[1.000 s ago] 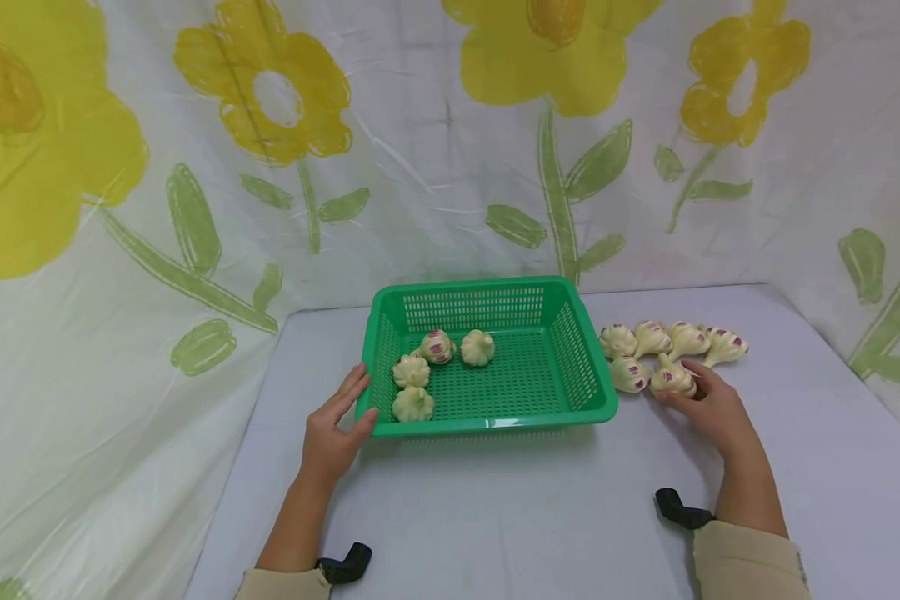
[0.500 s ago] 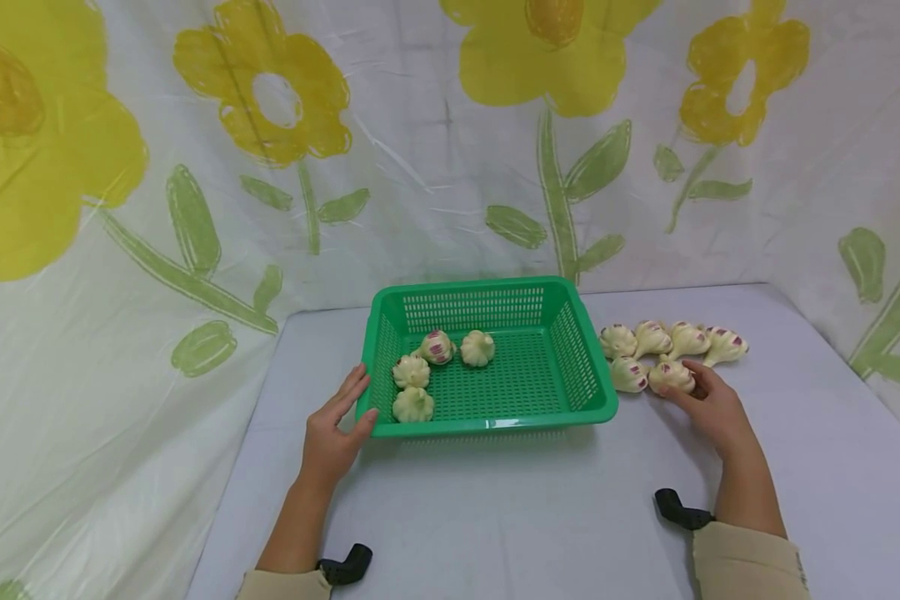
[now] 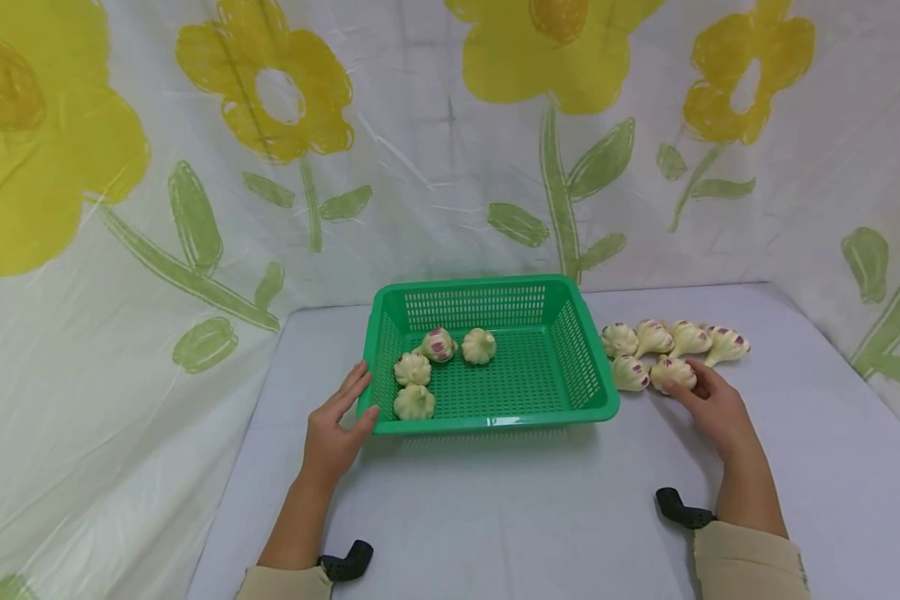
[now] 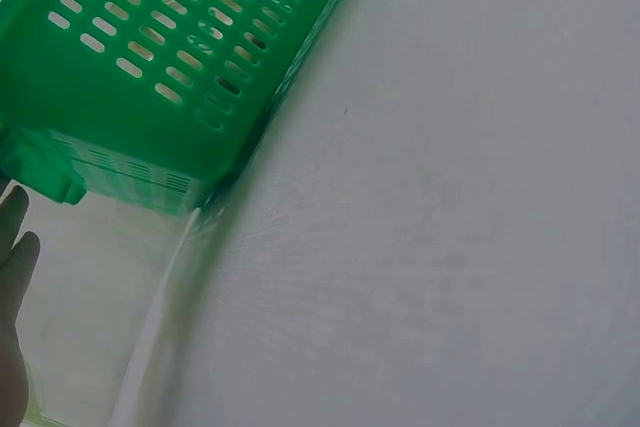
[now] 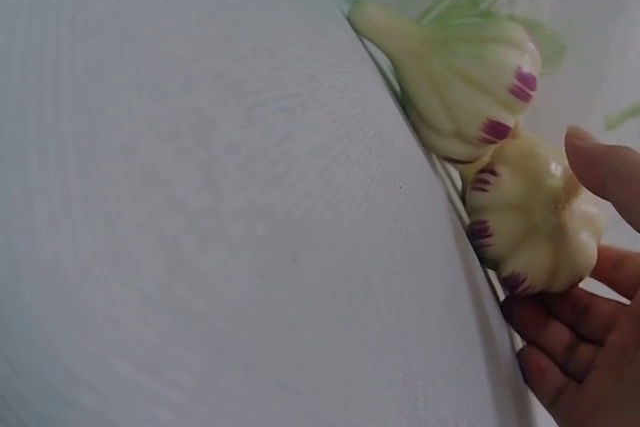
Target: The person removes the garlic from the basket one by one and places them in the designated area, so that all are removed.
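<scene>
The right hand (image 3: 716, 412) pinches a garlic bulb (image 3: 672, 375) at the right of the surface (image 3: 510, 517), its thumb on the near left side and its fingers round the right. That bulb is the right one of a near pair; the other near bulb (image 3: 631, 373) lies just beside it on the left, and in the right wrist view the two look to be touching. Whether the pinched bulb bears on the surface or is slightly raised I cannot tell. Behind the pair runs a far row of four bulbs (image 3: 690, 337).

To the left stands a green basket (image 3: 495, 425), holding four bulbs: three (image 3: 412, 369) along its left part and one (image 3: 479, 346) a little farther right, toward the far side. The right part of its floor is bare. The left hand (image 3: 330, 437) grasps nothing; its fingers lie fairly straight against the basket's left rim, the thumb by the near left corner.

The step in hand appears to be picking up a bulb, with the grip set but no clear lift to be seen. The next move would likely call for raising it clear of its neighbours and over the basket's right rim, while the left hand steadies the basket.
</scene>
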Demonstrator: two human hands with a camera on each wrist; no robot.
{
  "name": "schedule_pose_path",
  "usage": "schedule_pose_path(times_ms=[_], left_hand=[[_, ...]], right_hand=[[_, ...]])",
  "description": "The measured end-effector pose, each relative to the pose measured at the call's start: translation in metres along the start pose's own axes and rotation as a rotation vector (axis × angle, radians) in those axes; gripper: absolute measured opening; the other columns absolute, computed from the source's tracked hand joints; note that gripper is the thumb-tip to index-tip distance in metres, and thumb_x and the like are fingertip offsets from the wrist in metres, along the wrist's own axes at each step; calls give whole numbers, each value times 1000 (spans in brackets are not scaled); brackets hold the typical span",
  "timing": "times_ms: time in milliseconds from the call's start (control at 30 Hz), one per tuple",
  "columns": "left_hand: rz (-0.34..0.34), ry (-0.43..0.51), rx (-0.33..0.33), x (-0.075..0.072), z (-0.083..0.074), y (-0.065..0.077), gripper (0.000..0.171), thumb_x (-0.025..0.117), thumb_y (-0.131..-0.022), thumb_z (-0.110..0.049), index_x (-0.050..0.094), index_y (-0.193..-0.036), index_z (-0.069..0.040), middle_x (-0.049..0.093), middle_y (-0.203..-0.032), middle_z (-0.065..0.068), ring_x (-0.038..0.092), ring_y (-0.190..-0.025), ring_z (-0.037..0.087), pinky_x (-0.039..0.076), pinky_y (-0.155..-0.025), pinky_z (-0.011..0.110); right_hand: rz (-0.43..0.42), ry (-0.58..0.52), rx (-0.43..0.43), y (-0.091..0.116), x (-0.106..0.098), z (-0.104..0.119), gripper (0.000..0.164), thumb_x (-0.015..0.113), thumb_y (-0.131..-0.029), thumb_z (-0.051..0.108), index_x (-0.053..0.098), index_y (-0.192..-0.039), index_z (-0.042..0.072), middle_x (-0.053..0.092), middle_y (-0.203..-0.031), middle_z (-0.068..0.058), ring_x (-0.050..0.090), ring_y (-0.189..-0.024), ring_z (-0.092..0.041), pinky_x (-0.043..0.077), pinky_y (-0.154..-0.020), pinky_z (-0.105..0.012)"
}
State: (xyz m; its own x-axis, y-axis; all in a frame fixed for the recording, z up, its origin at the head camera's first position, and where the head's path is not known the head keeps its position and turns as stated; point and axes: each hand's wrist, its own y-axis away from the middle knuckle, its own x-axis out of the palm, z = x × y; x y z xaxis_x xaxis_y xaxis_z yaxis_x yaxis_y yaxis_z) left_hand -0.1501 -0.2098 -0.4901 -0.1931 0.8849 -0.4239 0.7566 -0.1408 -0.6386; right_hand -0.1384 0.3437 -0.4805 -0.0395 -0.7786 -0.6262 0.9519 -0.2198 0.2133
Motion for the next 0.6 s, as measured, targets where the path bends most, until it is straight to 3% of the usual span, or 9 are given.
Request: schedule_pose_path(times_ms=[267,500,600], left_hand=[[-2,-19,-20,0,-4,-2,53,73,-81,1,60,-132,2,54,-142,18,49,-136,28,35,-109,14],[-16,-16,-11,-3,-34,-11,48,69,-79,8,60,-125,13,55,-135,31,51,-129,42,36,-108,13],[-18,-15,-11,-4,-38,-12,48,69,-78,8,60,-125,14,55,-134,32,51,-127,45,36,-108,13]], right_hand=[[-10,-4,3,-3,1,-4,94,51,-92,65,16,-158,9,34,-151,-32,40,-130,-47,42,-96,-62],[-21,9,-11,-3,2,-6,93,51,-92,64,16,-158,8,36,-149,-32,43,-127,-45,46,-91,-56],[-18,10,-8,-3,2,-5,94,50,-92,65,16,-158,7,36,-149,-32,42,-127,-46,45,-92,-57]])
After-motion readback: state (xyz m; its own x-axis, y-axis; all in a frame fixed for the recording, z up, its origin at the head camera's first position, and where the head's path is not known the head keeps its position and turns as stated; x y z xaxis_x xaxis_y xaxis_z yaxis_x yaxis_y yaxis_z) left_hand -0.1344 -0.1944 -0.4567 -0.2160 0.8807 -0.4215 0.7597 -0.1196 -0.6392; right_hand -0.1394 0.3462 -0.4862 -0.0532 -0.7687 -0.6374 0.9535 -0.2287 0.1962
